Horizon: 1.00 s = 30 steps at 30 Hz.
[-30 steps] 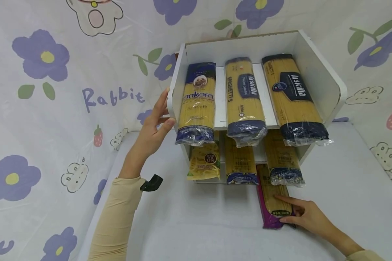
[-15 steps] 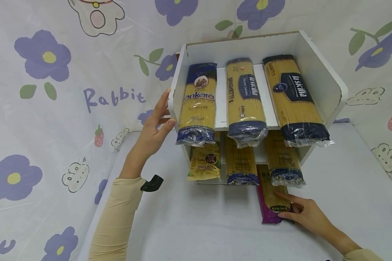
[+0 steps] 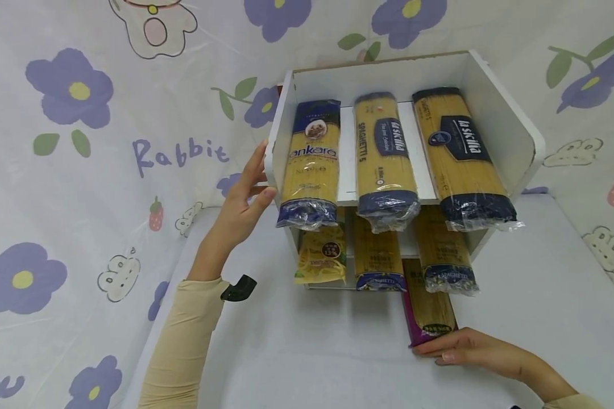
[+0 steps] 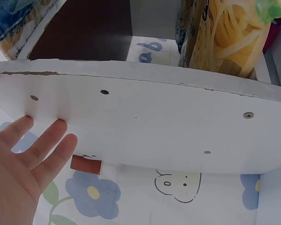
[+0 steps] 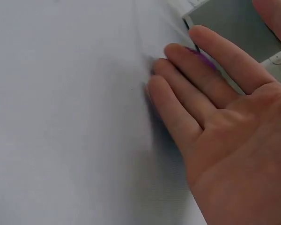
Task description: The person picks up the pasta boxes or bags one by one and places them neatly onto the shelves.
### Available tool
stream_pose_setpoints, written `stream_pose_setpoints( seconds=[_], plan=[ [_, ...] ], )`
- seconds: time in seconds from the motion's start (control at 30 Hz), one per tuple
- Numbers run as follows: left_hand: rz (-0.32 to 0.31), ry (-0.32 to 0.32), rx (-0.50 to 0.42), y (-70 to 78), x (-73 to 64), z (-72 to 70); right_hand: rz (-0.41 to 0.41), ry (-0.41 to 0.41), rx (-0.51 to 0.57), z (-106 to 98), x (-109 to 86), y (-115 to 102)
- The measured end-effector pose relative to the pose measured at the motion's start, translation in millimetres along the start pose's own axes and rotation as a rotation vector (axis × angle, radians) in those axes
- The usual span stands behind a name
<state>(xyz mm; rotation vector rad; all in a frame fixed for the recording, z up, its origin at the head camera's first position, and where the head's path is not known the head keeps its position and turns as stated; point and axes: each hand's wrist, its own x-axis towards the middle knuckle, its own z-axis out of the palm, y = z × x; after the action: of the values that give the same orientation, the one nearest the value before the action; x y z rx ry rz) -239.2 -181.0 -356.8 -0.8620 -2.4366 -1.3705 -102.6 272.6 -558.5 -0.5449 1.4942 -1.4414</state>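
A white two-tier shelf stands on the table, and my left hand rests against its left side panel. In the left wrist view the fingers are straight and spread on that panel. Low at the right, a purple-edged pasta pack lies flat beneath the shelf's lower tier, its front end sticking out. My right hand touches that front end with extended fingers. The right wrist view shows the palm and straight fingers, with only a sliver of purple packaging behind them.
The upper tier holds an Ankara spaghetti pack and two la sicilia packs, the middle one and the right one. Below hang over the edge a yellow noodle bag and two spaghetti packs, one central, one right.
The purple-edged pack has slid slightly back under the shelf. My right hand has gone from pinching its front end to pressing there with straightened fingers. The left hand stays put.
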Motion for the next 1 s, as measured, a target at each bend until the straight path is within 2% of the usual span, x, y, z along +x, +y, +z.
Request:
stream_pose_setpoints(
  seconds=[0.13,0.3,0.57,0.8,1.0],
  plan=[
    [-0.005,-0.001,0.006,0.2,0.6,-0.1,0.015,0.02,0.005,1,2.5,7],
    [-0.003,0.007,0.006,-1.0,0.8,-0.3,0.001,0.049,0.027,-2,3.6,14],
    [-0.007,-0.002,0.002,-0.5,2.1,2.8,-0.023,0.108,0.001,-6,4.6,15],
    [-0.005,-0.012,0.002,0.7,5.0,4.3,-0.043,0.111,-0.007,-12,4.8,13],
    [-0.016,-0.024,-0.005,-1.7,5.8,4.6,-0.024,0.095,-0.053,-26,-10.5,-2]
  ],
)
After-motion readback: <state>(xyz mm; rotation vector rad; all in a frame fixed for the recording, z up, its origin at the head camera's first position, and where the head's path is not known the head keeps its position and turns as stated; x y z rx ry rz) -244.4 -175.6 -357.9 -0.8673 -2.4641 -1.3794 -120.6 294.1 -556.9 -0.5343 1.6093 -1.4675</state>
